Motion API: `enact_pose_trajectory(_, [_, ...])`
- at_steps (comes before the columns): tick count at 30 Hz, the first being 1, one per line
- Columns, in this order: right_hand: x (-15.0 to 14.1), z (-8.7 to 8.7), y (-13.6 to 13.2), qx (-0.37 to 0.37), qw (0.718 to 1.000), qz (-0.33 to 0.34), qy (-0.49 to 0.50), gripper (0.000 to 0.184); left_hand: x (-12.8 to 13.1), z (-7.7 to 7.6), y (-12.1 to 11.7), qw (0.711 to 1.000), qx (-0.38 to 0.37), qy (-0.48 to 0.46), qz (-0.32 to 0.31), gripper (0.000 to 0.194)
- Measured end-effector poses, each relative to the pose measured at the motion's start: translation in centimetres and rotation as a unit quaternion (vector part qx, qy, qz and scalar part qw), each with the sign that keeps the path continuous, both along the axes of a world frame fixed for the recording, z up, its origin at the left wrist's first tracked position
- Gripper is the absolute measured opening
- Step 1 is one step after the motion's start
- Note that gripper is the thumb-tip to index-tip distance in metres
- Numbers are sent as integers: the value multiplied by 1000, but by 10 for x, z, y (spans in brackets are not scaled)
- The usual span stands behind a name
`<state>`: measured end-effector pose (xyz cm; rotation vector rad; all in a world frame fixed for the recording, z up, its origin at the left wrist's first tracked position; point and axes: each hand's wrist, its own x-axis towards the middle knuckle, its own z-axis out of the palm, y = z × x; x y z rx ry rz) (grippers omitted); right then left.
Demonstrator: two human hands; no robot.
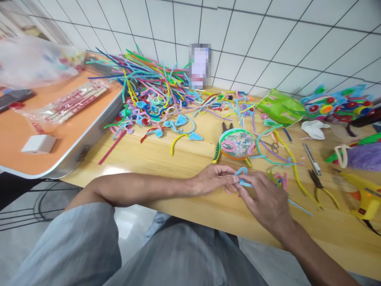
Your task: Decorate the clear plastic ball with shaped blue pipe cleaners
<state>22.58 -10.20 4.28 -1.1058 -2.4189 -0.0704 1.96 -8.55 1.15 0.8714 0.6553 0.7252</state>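
Observation:
Between my two hands is a light blue pipe cleaner (244,183), bent into a small loop. My left hand (214,178) pinches it from the left, fingers closed. From the right, my right hand (266,196) grips the same pipe cleaner, and a straight blue length sticks out past its far side. Just beyond my hands lies a round disc (239,143) edged with coloured pipe cleaners, with pink rings on its face. It rests over green-and-yellow-handled pliers (217,153). Pink and green bits (282,179) lie beside my right hand, partly hidden.
A tangled heap of pipe cleaners (154,87) lies against the tiled wall, beside a blurred-out upright phone (200,65). To the right are yellow-handled pliers (320,188), a utility knife (312,159), a yellow glue gun (364,194) and a green packet (279,107). An orange table (98,119) adjoins at left.

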Motion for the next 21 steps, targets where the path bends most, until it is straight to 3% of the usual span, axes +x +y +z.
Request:
enact_pose_trajectory(5, [1, 4, 3, -68, 994, -17, 88, 26, -4, 0, -1, 998, -4, 0, 65, 63])
enact_pose_trajectory(9, [8, 20, 11, -60, 989, -47, 125, 13, -5, 4, -5, 995, 40, 36, 79, 57])
enact_pose_trajectory(16, [6, 52, 24, -21, 982, -6, 185, 9, -6, 35, -7, 993, 68, -1, 97, 53])
enact_pose_trajectory(21, [2, 56, 28, 14, 980, 0, 198, 10, -5, 47, -2, 990, 76, -4, 116, 47])
